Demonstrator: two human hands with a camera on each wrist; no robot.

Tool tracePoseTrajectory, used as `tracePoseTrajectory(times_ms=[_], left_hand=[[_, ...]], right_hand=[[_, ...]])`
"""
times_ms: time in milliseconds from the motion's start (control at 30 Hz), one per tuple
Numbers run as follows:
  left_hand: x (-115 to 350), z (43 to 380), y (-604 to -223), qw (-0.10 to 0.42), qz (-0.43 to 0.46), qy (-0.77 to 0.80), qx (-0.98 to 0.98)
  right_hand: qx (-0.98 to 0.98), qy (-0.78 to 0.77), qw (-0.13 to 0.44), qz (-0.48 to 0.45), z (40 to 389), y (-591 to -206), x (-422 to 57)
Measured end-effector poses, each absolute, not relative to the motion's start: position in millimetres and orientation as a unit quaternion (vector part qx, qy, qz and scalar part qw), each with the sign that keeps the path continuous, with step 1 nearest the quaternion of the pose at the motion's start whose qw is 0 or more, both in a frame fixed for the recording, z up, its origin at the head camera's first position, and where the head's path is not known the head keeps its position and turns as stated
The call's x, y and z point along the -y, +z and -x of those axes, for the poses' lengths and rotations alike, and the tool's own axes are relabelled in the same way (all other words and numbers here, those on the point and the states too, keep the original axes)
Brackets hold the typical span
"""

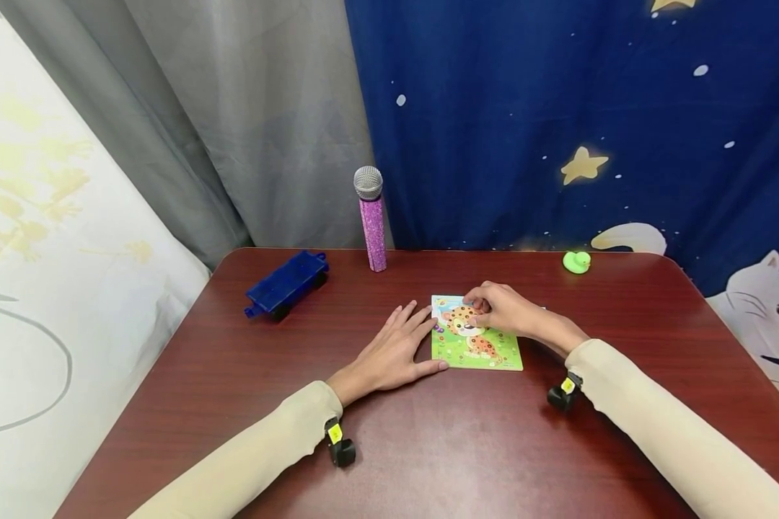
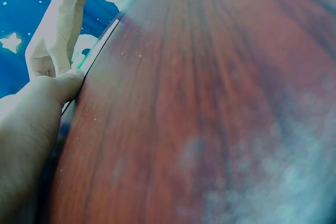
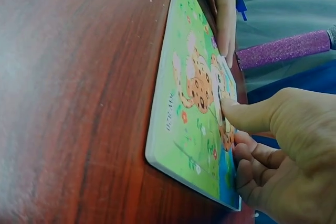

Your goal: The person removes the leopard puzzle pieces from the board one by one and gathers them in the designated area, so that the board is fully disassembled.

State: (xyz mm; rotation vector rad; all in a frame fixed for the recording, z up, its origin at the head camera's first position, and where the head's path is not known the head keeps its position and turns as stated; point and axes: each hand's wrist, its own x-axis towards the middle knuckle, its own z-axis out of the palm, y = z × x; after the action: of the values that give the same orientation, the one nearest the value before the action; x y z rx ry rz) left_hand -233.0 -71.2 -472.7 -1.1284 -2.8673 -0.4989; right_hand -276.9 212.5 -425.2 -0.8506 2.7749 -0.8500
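Note:
A square picture puzzle (image 1: 500, 353) with a spotted leopard on green lies flat on the table, also seen edge-on as the puzzle (image 3: 184, 114) in the right wrist view. My left hand (image 1: 392, 353) lies with spread fingers along its left side, the thumb reaching the near left corner. From the right, my right hand (image 1: 503, 310) bends over the puzzle's far part. Its thumb (image 3: 247, 114) presses on the leopard's face while the other fingers curl at the far edge. In the left wrist view, the left hand (image 2: 31, 124) hides most of the puzzle.
A blue toy wagon (image 1: 288, 282) sits at the table's far left. The purple glittery microphone (image 1: 373, 223) stands upright near the back edge. At the far right is a small green rubber duck (image 1: 576, 263). Curtains (image 1: 285, 130) hang behind the brown table (image 1: 428, 447).

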Motion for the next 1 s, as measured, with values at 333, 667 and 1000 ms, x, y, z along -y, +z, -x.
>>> tracePoseTrajectory(times_ms=[333, 667, 1000], left_hand=[[71.9, 233.3, -472.9, 0.001, 0.355, -0.161, 0.921], [70.3, 233.5, -474.1, 0.013, 0.362, -0.164, 0.917], [70.4, 233.4, -474.6, 0.012, 0.360, -0.162, 0.919]], right_hand=[[-0.922, -0.283, 0.056, 0.258, 272.2, -427.8, -208.2], [-0.922, -0.300, 0.034, 0.242, 269.2, -426.7, -210.9], [-0.926, -0.289, 0.012, 0.243, 269.3, -428.7, -213.0]])
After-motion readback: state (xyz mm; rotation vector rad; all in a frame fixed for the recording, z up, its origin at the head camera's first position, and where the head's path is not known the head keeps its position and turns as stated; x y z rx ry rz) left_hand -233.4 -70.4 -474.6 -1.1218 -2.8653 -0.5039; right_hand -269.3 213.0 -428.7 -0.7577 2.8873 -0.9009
